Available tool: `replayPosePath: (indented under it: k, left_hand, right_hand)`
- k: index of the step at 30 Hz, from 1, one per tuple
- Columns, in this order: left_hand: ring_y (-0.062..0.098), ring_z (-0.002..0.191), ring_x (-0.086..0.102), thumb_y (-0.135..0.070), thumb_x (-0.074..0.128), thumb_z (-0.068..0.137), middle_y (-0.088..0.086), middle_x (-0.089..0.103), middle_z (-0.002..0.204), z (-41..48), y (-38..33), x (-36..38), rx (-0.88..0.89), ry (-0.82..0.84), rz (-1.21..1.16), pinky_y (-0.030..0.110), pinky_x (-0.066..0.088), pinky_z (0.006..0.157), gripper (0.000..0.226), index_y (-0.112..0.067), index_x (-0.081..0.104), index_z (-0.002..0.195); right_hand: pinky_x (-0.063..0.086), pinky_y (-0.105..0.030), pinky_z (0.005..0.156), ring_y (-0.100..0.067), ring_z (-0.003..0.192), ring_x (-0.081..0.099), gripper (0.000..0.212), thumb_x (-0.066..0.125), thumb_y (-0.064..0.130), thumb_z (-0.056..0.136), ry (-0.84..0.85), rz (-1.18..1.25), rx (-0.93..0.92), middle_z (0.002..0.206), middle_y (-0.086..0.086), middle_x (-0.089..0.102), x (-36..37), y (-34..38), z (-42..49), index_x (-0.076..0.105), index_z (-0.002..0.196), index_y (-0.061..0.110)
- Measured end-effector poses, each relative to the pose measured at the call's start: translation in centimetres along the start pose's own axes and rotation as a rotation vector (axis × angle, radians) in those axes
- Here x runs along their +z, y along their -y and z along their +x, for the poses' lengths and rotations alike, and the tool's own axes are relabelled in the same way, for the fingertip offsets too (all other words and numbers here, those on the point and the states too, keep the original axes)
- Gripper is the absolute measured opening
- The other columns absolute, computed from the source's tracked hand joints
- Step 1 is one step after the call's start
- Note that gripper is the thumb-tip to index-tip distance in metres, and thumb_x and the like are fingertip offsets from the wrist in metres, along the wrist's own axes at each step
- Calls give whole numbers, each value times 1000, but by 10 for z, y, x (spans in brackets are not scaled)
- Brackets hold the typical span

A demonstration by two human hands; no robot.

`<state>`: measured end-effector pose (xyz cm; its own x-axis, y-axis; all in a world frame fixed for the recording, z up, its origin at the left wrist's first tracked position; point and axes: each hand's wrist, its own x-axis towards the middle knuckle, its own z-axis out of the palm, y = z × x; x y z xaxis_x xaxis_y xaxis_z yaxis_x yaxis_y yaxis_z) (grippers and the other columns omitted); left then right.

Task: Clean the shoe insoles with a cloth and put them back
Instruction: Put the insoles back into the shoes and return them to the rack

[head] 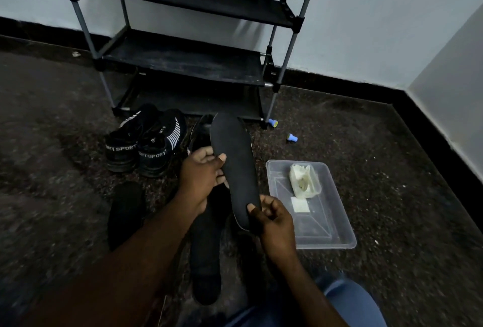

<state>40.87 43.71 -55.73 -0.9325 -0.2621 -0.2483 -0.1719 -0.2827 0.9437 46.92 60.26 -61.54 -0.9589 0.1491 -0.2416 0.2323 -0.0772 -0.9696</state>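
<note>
- Both hands hold one black insole (232,159) lifted over the floor (392,169): the left hand (201,177) pinches its long edge near the middle, thumb on the face, and the right hand (274,219) grips the heel end.
- Neither hand has a cloth, so wiping likely calls for the left hand alone to steady the insole while the right lets go to fetch one. Backing the flexible insole from behind should stop it bending under the strokes.
- Two more dark insoles lie on the floor, one at the left (122,211) and one under the arms (205,253), near the black sneakers (146,141).
- The clear plastic tub (339,244) to the right holds a small pale container (304,180), contents unclear, and a white folded square (300,206), perhaps the cloth.
</note>
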Motion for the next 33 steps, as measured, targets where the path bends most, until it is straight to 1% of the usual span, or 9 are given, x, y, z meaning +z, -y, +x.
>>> replayPosePath:
  k: [2,8,14,16,19,21,24,27,33]
  left_hand:
    - [0,63,67,-12,63,102,-9,76,84,10,-7,4,25,13,-18,19,56,57,13,-23,68,103]
    - [18,87,75,-1,64,98,-2,79,95,39,-10,25,-7,124,-19,37,61,74,29,-20,67,119]
    - [23,89,73,5,62,97,9,76,105,131,-55,65,13,85,-29,30,62,64,30,-17,65,117]
    - [26,93,73,3,63,96,12,75,109,168,-71,80,1,54,21,34,63,68,29,-20,63,115]
    - [27,88,68,-1,65,96,10,73,107,211,-90,98,10,34,80,38,59,72,55,-23,50,144]
    - [22,83,66,1,63,96,7,72,106,226,-93,104,-13,42,84,32,57,68,72,-34,39,154]
    - [16,82,68,1,60,97,3,73,114,234,-81,108,-68,130,106,24,57,61,51,-28,56,139]
    - [19,87,68,-4,60,100,5,72,114,241,-68,106,-73,158,133,23,57,66,29,-18,66,125]
    - [18,86,67,-5,58,101,1,70,103,256,-74,101,-44,172,69,23,58,75,25,-12,64,125]
  right_hand:
    - [57,-52,92,-24,88,74,17,76,10,92,5,8,11,90,-4,78,4,4,7,72,108,14]
    - [58,-50,90,-34,96,74,18,75,7,91,-78,91,-49,95,-8,79,30,32,48,70,108,12]
    - [59,-38,68,-18,71,70,29,77,1,87,-161,113,-205,81,-3,73,52,72,116,62,101,22]
    - [59,-39,74,-19,75,71,22,75,0,89,-118,46,-281,85,-2,75,61,90,147,68,96,20]
    - [61,-41,83,-17,81,73,16,76,5,89,-77,-10,-255,93,-7,78,76,113,202,74,98,18]
    - [61,-48,91,-20,91,75,31,84,18,78,-64,-36,-177,100,-6,78,84,122,236,74,107,16]
    - [61,-49,92,-24,99,74,53,80,28,64,-54,-114,-152,106,-5,77,86,128,273,72,116,17]
    - [61,-53,90,-31,97,75,40,79,16,76,-49,-155,-175,104,-13,77,84,134,304,71,115,14]
    - [62,-44,91,-23,92,76,35,78,10,89,-41,-344,-269,108,-12,76,97,147,341,70,123,7]
